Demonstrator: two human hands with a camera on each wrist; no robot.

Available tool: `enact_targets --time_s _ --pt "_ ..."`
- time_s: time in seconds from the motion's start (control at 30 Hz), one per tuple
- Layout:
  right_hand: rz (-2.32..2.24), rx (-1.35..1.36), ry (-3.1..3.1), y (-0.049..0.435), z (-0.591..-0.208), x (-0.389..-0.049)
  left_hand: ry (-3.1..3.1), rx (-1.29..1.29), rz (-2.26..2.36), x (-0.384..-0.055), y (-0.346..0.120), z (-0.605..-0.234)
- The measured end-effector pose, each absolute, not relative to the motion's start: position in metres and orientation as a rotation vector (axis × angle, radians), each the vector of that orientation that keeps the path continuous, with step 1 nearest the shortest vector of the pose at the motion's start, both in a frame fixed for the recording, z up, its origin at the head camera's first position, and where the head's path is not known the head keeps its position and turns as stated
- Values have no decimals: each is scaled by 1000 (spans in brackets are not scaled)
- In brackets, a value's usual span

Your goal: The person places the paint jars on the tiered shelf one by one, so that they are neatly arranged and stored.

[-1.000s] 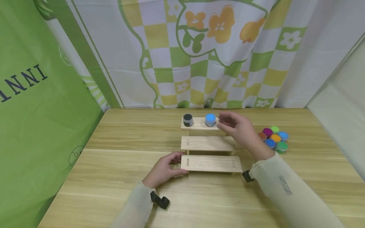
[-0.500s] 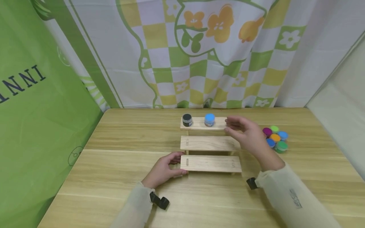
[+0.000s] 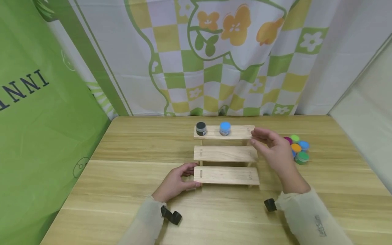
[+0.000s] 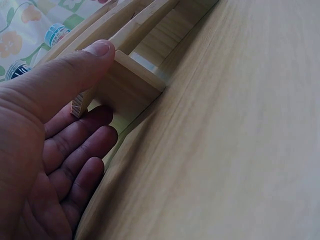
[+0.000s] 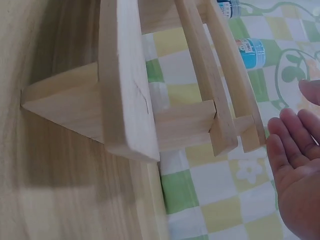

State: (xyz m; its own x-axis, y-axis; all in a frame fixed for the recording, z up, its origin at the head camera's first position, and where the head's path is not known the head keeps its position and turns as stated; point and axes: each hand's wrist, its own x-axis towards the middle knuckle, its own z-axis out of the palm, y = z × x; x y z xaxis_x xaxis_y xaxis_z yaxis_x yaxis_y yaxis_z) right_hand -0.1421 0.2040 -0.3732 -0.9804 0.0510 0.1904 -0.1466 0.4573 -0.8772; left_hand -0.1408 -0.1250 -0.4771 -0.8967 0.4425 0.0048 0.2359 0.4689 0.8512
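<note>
A three-tier wooden step stand (image 3: 226, 176) is on the table. My left hand (image 3: 174, 182) holds the left end of its lowest tier; in the left wrist view the thumb (image 4: 82, 62) lies on the front edge and the fingers curl behind. On the top tier, a black-lidded paint jar (image 3: 201, 129) is at the left end and a light-blue one (image 3: 225, 129) near the middle. My right hand (image 3: 274, 149) is at the top tier's right end, fingers extended, nothing in it. Whether its fingertips touch the wood I cannot tell.
To the right of the stand, several small jars with coloured lids are clustered, among them a green jar (image 3: 302, 157) and an orange-lidded one (image 3: 296, 147). My right hand partly covers them. A patterned curtain (image 3: 214, 68) hangs behind the wooden table (image 3: 137, 143).
My right hand has moved right along the top tier, away from the light-blue jar to the tier's end. The left hand stays on the stand, and both jars remain in place.
</note>
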Motion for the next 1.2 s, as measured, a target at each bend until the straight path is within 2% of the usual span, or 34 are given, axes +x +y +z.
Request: enact_targets --time_s 0.77,1.2 --pt "1561 -24 -2365 232 -397 -134 2503 571 1401 -142 -124 -480" --pt "1462 -220 -2446 261 -414 -137 2503 547 1403 -141 -124 -478"
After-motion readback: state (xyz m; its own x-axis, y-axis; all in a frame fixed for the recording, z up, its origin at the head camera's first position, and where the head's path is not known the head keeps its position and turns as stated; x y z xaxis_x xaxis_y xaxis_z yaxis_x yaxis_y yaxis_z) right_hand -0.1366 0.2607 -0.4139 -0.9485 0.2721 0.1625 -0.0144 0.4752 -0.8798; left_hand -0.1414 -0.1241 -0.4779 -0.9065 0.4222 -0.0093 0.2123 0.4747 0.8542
